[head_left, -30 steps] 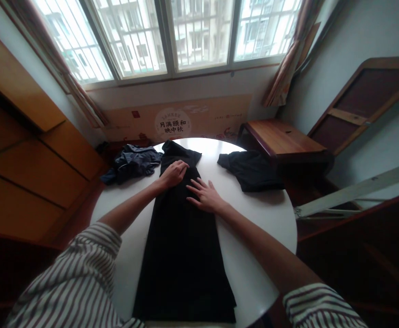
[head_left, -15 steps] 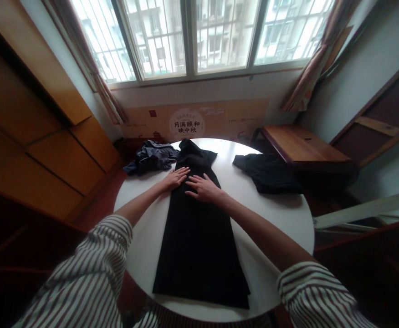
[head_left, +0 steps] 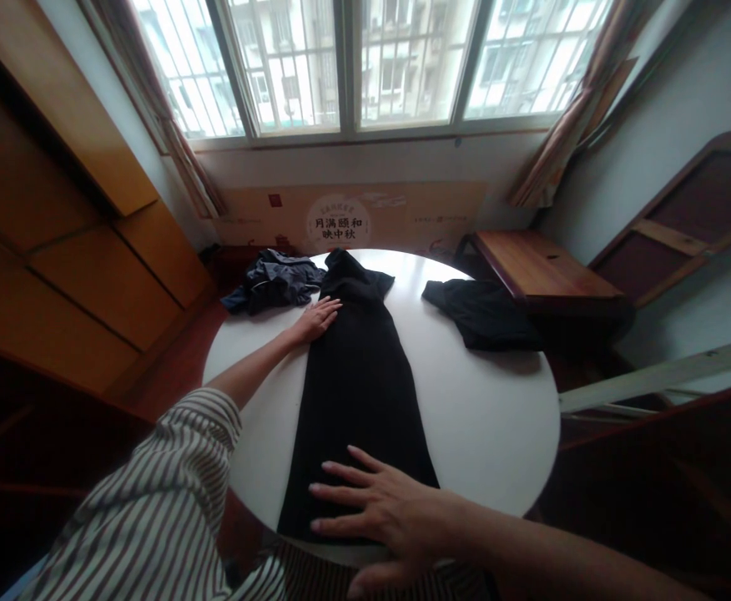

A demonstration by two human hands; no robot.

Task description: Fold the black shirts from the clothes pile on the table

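Note:
A long black garment, seemingly a dress [head_left: 359,384], lies lengthwise on a round white table [head_left: 484,417], its wide end near me and a bunched, narrower part at the far edge. My left hand [head_left: 319,320] rests flat on its left side near the far end, fingers stretched out. Over the near end is my right hand [head_left: 384,509], fingers spread and holding nothing; whether it touches the cloth I cannot tell. The near right corner of the garment is hidden behind this hand.
A crumpled dark garment [head_left: 281,281] lies at the table's far left. On the right is a folded black garment [head_left: 484,313]. Beyond it stands a brown wooden desk [head_left: 546,263]. Wooden cabinets [head_left: 90,275] line the left side, and a barred window [head_left: 346,67] is ahead.
My right hand has moved from the garment's upper middle down toward me, to its near end. My left hand stays at nearly the same spot on the left side.

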